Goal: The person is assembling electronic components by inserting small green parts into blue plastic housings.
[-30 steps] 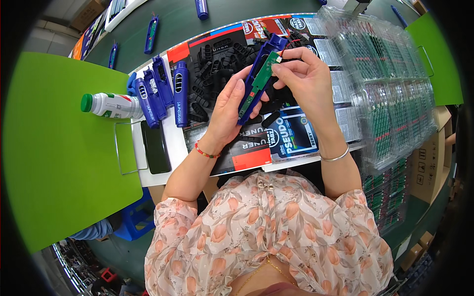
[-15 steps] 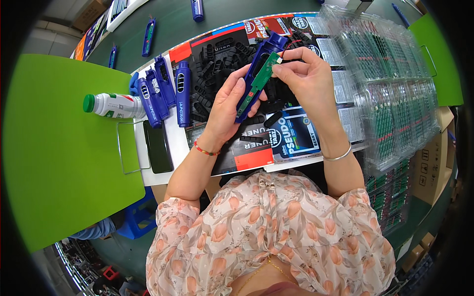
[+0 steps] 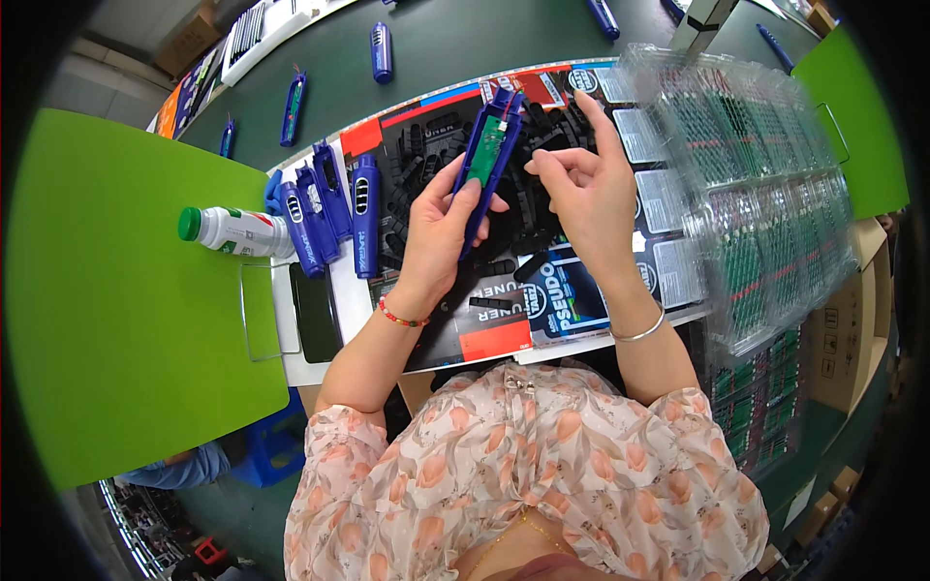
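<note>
The green circuit board (image 3: 489,155), pinched at its upper end by the right grip (image 3: 572,174) a second ago, is now laid inside the blue shell (image 3: 473,221) clasped by the left grip (image 3: 446,218), under its thumb. Seating is judged nearly complete. The right grip is emptied, fingers parted, beside the shell.

A dark green table (image 3: 441,63) is stretching across the far side, bearing scattered blue casings (image 3: 382,53) and, at far left, a white tray (image 3: 276,45). Nearer, a printed, white-edged mat (image 3: 496,346) is carrying a heap of black parts (image 3: 417,143), more blue casings (image 3: 364,218) at left and a dark phone (image 3: 316,320) at near left.
</note>
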Demonstrator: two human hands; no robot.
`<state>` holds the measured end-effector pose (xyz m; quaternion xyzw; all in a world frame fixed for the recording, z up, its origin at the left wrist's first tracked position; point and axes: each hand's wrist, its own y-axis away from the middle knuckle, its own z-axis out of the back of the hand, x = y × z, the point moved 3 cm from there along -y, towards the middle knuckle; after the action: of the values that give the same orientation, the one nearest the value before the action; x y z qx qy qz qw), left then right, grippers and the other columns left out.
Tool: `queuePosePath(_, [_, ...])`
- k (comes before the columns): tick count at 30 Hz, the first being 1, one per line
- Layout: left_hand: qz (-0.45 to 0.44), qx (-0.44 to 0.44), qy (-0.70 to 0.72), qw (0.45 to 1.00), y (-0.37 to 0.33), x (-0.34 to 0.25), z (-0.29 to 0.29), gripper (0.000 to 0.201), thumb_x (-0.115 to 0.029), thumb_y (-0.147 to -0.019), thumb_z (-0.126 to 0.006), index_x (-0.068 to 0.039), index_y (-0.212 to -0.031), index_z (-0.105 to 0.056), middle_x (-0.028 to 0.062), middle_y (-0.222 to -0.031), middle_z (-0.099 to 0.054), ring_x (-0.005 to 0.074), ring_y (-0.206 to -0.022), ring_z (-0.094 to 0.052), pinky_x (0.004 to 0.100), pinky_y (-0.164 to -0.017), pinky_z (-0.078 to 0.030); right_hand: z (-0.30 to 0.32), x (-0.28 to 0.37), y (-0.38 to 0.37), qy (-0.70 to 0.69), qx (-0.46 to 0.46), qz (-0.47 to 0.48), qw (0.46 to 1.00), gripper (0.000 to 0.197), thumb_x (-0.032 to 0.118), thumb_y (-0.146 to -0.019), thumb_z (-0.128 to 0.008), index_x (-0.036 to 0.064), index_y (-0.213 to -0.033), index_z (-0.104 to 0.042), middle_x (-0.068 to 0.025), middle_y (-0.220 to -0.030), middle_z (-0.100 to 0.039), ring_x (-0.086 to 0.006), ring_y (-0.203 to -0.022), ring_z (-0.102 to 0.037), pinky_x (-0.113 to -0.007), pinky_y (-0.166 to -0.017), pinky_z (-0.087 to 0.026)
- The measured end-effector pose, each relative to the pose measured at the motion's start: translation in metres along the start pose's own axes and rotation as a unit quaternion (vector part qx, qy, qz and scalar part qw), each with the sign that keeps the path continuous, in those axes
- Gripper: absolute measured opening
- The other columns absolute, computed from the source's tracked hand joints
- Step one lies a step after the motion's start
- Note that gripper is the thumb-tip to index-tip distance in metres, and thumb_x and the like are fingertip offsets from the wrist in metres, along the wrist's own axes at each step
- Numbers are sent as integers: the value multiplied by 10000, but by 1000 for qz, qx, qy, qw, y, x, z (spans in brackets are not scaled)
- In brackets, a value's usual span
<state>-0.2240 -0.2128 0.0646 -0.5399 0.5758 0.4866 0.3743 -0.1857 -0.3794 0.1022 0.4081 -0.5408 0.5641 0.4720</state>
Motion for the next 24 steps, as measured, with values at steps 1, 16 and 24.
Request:
queuePosePath(1, [-9,-10,-27,1000,-5,-4,4,385,-196,-982,-556,-61,-1341,-523,77,-851,-687,61,-574,-538,193,-510,-415,4,-2,-1,-25,-10,-6,1000,620,37,-831,-680,8,-1394,-422,-81,-746,-711,-82,-587,-620,-235,-551,-483])
queuePosePath(16, [-76,-308,-316,894,-285,-24,108,416,-83,-773,-622,-66,-1184,-687,106,-953,-722,150,-751,-676,260,-684,-516,97,-47,20,315,-29,31,948,196,64,-834,-633,14,-1019,-676,-165,-838,-686,-316,-714,-669,-392,-636,-518])
queuePosePath(24, [17,-317,-544,777,-316,-16,98,407,-253,-835,-538,-223,-1221,-665,121,-1201,-655,285,-1127,-616,399,-956,-484,63,-51,-4,406,4,103,908,214,84,-775,-714,58,-981,-662,-85,-944,-597,-294,-827,-630,-404,-658,-517])
